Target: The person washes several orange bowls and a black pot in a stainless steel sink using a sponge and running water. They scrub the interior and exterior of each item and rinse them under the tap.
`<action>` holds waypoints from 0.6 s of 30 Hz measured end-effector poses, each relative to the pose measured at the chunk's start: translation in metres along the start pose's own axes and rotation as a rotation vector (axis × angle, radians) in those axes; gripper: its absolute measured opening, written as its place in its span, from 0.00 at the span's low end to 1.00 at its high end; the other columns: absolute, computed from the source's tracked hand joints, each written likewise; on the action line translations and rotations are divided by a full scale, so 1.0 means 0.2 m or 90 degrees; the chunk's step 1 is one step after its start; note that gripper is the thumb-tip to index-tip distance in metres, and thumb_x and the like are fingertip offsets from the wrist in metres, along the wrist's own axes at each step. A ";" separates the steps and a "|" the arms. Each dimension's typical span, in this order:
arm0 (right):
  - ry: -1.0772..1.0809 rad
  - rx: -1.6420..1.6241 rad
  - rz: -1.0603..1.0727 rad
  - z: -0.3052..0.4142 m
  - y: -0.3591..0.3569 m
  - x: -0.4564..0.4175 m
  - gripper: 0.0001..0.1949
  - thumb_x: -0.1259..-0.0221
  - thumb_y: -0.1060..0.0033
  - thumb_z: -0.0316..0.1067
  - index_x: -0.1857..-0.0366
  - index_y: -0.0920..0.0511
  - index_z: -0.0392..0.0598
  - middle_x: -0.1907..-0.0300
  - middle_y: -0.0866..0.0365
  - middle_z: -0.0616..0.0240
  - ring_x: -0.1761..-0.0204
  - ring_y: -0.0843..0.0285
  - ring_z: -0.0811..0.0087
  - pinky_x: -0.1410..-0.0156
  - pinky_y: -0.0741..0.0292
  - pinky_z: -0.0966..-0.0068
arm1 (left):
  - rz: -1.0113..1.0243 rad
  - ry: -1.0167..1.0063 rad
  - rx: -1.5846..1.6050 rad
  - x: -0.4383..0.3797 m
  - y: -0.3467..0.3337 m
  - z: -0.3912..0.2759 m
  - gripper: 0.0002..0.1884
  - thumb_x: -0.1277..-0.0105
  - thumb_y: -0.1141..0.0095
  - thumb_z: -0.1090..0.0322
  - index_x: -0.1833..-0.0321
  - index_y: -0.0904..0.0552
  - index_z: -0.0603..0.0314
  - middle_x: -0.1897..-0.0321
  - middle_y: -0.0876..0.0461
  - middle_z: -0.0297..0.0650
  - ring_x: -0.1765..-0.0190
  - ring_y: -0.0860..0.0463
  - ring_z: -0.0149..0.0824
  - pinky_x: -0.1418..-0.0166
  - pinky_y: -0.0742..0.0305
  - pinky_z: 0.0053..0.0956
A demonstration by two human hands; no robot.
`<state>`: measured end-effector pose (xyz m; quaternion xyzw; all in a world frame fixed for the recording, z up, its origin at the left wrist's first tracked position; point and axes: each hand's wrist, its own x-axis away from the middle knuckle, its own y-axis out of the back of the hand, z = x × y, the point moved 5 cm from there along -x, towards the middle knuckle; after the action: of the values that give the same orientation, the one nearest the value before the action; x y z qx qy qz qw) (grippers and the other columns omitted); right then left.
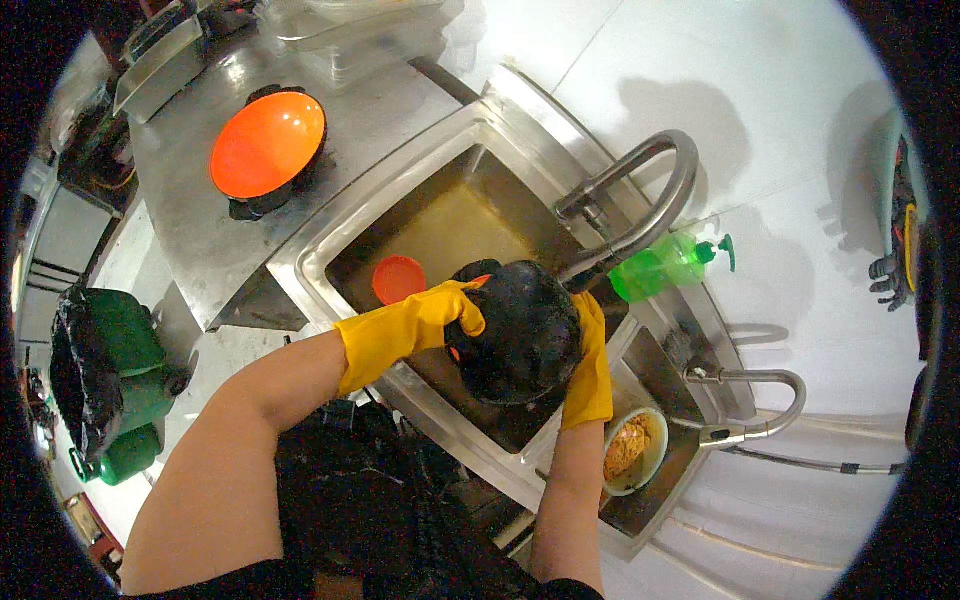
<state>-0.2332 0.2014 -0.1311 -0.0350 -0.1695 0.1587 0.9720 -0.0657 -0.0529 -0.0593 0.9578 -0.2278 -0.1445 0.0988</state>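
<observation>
Yellow rubber gloves cover both my hands. Between them I hold a black bowl-shaped pan (517,337) over the large sink basin (469,217), its dark underside facing up towards me. A sliver of orange shows at its rim. My left hand (454,307) grips the rim on the left near a dark handle. On the far right side, my right hand (589,360) holds the pan's edge, its fingers partly hidden. The thick curved faucet (682,180) reaches down to the pan's upper right edge. Left of the pan, a small red round container (399,280) sits in the basin, which holds cloudy water.
An orange-lined black pan (268,146) rests on the steel counter (360,112). A green pump bottle (664,266) stands behind the sink. The smaller basin holds a white bucket (656,457) with food scraps, near a second faucet (787,390). A green bin (127,337) is at left.
</observation>
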 end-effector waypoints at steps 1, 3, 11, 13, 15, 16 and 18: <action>-0.044 -0.099 0.033 -0.03 0.00 -0.01 0.19 0.35 0.48 0.35 0.44 0.30 0.36 0.47 0.25 0.60 0.46 0.28 0.69 0.37 0.35 0.76 | 0.003 0.020 0.026 -0.01 0.01 0.02 0.22 0.77 0.31 0.61 0.71 0.18 0.50 0.66 0.15 0.34 0.56 0.18 0.40 0.29 0.52 0.53; 0.090 0.212 0.010 0.15 -0.27 0.18 0.18 0.34 0.52 0.39 0.46 0.27 0.38 0.47 0.24 0.62 0.46 0.28 0.68 0.37 0.35 0.75 | -0.006 0.039 0.034 0.01 0.02 0.09 0.23 0.78 0.32 0.61 0.71 0.18 0.51 0.66 0.15 0.35 0.55 0.18 0.41 0.29 0.52 0.52; 0.050 0.066 -0.056 -0.08 -0.28 0.51 0.18 0.33 0.57 0.40 0.46 0.25 0.41 0.50 0.22 0.59 0.48 0.25 0.66 0.41 0.32 0.72 | -0.434 0.613 0.540 0.18 -0.11 0.49 0.32 0.67 0.35 0.68 0.50 0.21 0.57 0.65 0.16 0.40 0.57 0.17 0.41 0.43 0.30 0.39; 0.111 0.239 -0.092 -0.01 -0.11 0.60 0.21 0.34 0.60 0.47 0.49 0.23 0.43 0.54 0.19 0.55 0.53 0.22 0.64 0.47 0.28 0.69 | -0.227 0.564 0.265 -0.08 -0.04 0.03 0.35 0.63 0.38 0.69 0.43 0.25 0.53 0.63 0.16 0.43 0.57 0.17 0.43 0.49 0.26 0.35; 0.125 0.328 -0.155 0.09 -0.09 0.59 0.22 0.35 0.58 0.49 0.52 0.22 0.42 0.58 0.18 0.55 0.57 0.21 0.64 0.51 0.27 0.69 | -0.108 0.560 -0.018 -0.18 -0.03 -0.14 0.39 0.62 0.41 0.72 0.37 0.29 0.43 0.60 0.16 0.47 0.57 0.17 0.45 0.53 0.25 0.34; 0.132 0.370 -0.190 0.14 -0.08 0.58 0.22 0.35 0.57 0.50 0.53 0.21 0.42 0.61 0.17 0.56 0.59 0.20 0.64 0.53 0.26 0.69 | -0.072 0.500 -0.080 -0.22 -0.07 -0.18 0.28 0.55 0.44 0.69 0.44 0.24 0.49 0.62 0.17 0.48 0.59 0.18 0.48 0.55 0.25 0.37; 0.030 0.289 -0.160 0.18 -0.07 0.53 0.21 0.36 0.51 0.48 0.55 0.21 0.39 0.61 0.18 0.60 0.63 0.21 0.70 0.58 0.25 0.73 | 0.002 0.403 -0.202 -0.28 -0.17 -0.24 0.18 0.49 0.47 0.65 0.52 0.20 0.54 0.63 0.17 0.49 0.60 0.18 0.50 0.58 0.25 0.40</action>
<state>-0.1471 0.2224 -0.0617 0.2020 -0.1099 0.0698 0.9707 -0.0842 0.0088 -0.0100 0.9277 -0.1620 0.1260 0.3120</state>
